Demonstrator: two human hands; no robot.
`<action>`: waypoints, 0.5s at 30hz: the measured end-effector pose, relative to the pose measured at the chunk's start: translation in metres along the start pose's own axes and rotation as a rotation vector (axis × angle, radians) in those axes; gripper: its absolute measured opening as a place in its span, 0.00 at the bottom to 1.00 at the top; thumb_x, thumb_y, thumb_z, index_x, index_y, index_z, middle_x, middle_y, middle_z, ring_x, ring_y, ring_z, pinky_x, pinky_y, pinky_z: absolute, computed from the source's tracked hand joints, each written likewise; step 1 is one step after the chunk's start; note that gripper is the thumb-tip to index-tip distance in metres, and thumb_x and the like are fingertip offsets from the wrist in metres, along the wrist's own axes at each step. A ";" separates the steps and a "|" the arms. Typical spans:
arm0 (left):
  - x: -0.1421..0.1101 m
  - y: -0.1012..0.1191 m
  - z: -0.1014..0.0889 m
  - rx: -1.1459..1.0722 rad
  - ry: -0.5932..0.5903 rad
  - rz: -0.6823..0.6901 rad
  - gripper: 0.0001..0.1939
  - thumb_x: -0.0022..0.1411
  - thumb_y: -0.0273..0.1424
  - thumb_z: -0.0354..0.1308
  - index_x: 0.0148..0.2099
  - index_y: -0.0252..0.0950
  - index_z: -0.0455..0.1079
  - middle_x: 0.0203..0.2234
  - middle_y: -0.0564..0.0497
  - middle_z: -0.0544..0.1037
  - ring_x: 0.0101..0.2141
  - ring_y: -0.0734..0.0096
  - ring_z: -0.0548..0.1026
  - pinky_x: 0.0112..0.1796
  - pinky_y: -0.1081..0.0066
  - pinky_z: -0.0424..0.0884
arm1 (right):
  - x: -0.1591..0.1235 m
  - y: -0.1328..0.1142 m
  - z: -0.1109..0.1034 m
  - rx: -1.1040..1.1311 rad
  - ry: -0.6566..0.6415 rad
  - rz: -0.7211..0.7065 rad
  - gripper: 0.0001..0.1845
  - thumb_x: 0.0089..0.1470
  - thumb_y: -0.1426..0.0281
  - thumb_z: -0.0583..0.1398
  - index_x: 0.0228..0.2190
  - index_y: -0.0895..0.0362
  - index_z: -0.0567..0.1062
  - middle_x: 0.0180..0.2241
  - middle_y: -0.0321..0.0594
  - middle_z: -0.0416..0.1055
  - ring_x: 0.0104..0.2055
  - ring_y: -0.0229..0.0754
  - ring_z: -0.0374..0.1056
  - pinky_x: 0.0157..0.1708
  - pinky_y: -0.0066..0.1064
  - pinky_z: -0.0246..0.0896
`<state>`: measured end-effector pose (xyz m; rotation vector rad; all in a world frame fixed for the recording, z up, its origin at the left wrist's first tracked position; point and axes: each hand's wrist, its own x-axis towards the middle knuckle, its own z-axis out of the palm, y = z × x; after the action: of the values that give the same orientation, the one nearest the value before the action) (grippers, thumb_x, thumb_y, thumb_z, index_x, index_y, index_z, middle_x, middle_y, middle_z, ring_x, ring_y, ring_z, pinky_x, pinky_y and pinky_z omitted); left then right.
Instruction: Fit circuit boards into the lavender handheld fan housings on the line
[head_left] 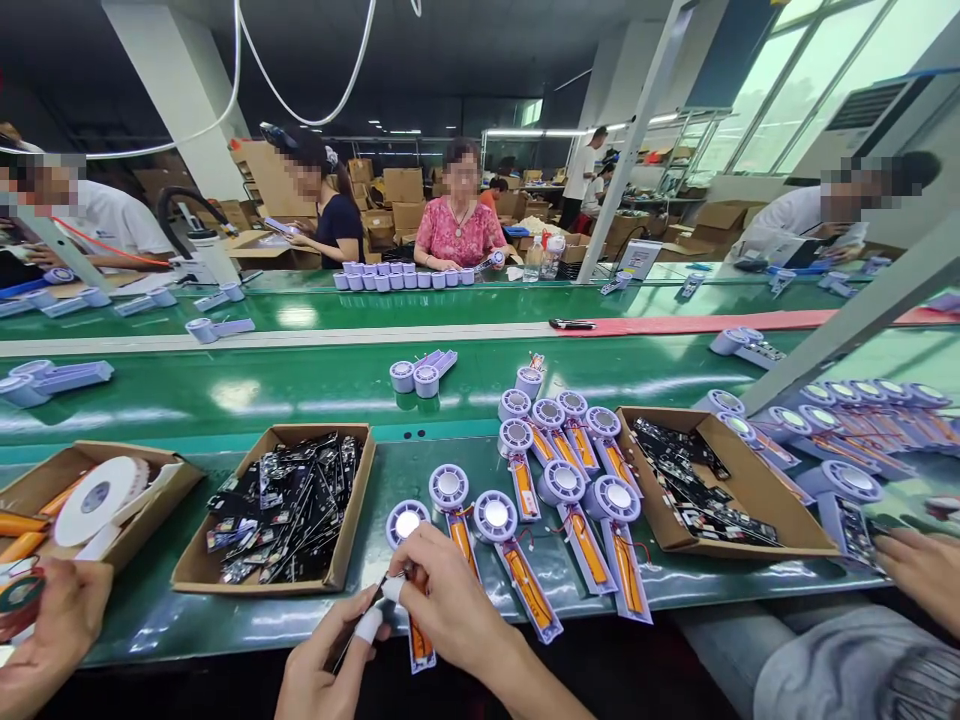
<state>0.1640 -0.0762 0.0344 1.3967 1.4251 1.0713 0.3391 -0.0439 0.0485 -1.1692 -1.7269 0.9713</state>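
I see the L hand pinched on a thin dark strip, which tilts up toward the R hand. The R hand is curled in narrow, its fingertips at the strip's top end. White covers sit on some fingertips. The strip is just past the table's near edge, over the low end of a purple fan. That fan's orange part shows below the hands, & its round head is just past them.

More purple fans lie on the green table, to the R of the hands, w/ orange parts in their handles & thin red wires on some. On the L is a brown box full of black boards. A 2nd box w/ boards is past the fans on the R. Far L, a 3rd box has a white roll & orange pcs.

Next to us, a co-worker's hand on the L holds a round red & green thing. Another co-worker's hand, on the R, is by a fan w/ a board in it. Across the table, a person in a pink top sits behind rows of purple cups.
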 end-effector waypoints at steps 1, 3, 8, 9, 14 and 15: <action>0.001 0.003 -0.001 -0.014 -0.010 -0.013 0.17 0.52 0.43 0.66 0.40 0.39 0.80 0.30 0.48 0.83 0.28 0.61 0.82 0.31 0.71 0.79 | 0.001 0.000 -0.001 0.008 -0.004 -0.004 0.14 0.48 0.86 0.59 0.32 0.55 0.71 0.33 0.31 0.64 0.33 0.33 0.61 0.32 0.23 0.54; 0.004 0.008 -0.003 -0.028 -0.044 -0.045 0.17 0.50 0.44 0.67 0.40 0.39 0.81 0.31 0.48 0.84 0.29 0.59 0.82 0.32 0.70 0.79 | 0.003 0.002 -0.002 0.013 -0.015 -0.016 0.16 0.47 0.86 0.59 0.33 0.55 0.72 0.32 0.31 0.65 0.31 0.33 0.60 0.31 0.22 0.54; 0.012 0.012 -0.010 -0.006 -0.099 -0.089 0.18 0.50 0.44 0.67 0.39 0.39 0.81 0.30 0.48 0.83 0.28 0.61 0.81 0.31 0.71 0.78 | 0.008 0.005 -0.007 0.006 -0.055 -0.066 0.17 0.46 0.86 0.60 0.35 0.55 0.75 0.29 0.30 0.64 0.30 0.33 0.60 0.30 0.22 0.52; 0.013 0.013 -0.011 0.007 -0.106 -0.088 0.18 0.50 0.44 0.67 0.39 0.39 0.81 0.28 0.48 0.83 0.28 0.62 0.80 0.31 0.72 0.78 | 0.009 0.006 -0.008 -0.001 -0.068 -0.081 0.16 0.47 0.85 0.60 0.34 0.55 0.76 0.28 0.30 0.64 0.30 0.33 0.60 0.30 0.22 0.52; 0.017 0.010 -0.013 0.024 -0.141 -0.113 0.19 0.48 0.47 0.67 0.37 0.39 0.81 0.26 0.48 0.82 0.26 0.65 0.78 0.30 0.73 0.77 | 0.012 0.005 -0.011 -0.040 -0.117 -0.133 0.13 0.45 0.85 0.61 0.30 0.56 0.76 0.26 0.30 0.64 0.29 0.32 0.60 0.31 0.22 0.52; 0.018 0.006 -0.014 0.015 -0.136 -0.121 0.20 0.48 0.48 0.67 0.37 0.39 0.81 0.26 0.48 0.82 0.26 0.65 0.78 0.30 0.73 0.77 | 0.012 0.004 -0.011 -0.048 -0.117 -0.135 0.12 0.46 0.85 0.61 0.30 0.56 0.76 0.26 0.30 0.65 0.29 0.33 0.61 0.31 0.22 0.53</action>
<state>0.1517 -0.0582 0.0444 1.3490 1.4021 0.8741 0.3474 -0.0299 0.0508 -1.0280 -1.9055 0.9368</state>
